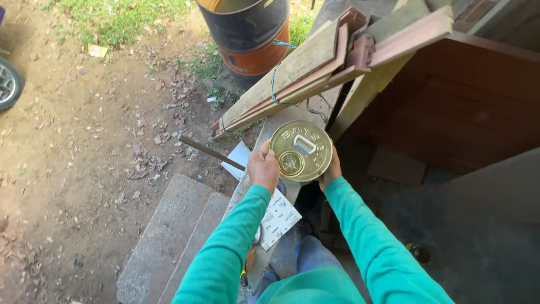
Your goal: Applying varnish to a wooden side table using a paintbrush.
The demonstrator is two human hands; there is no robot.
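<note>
A round gold metal can [301, 151] with a flat handle and a small screw cap on its lid is held between both my hands over a long wooden plank [264, 225]. My left hand [263, 167] grips its left side. My right hand [332, 170] holds the right side, mostly hidden behind the can. Both arms wear teal sleeves. A thin dark stick [211, 152] pokes out to the left, just past my left hand; which hand or surface carries it I cannot tell.
A white printed paper [279, 218] lies on the plank. Stacked boards tied with green cord [315, 67] lean above the can. An orange and black drum [247, 36] stands behind. Brown wooden furniture [461, 107] is at right, concrete steps [169, 236] at left, a wheel [8, 84] at far left.
</note>
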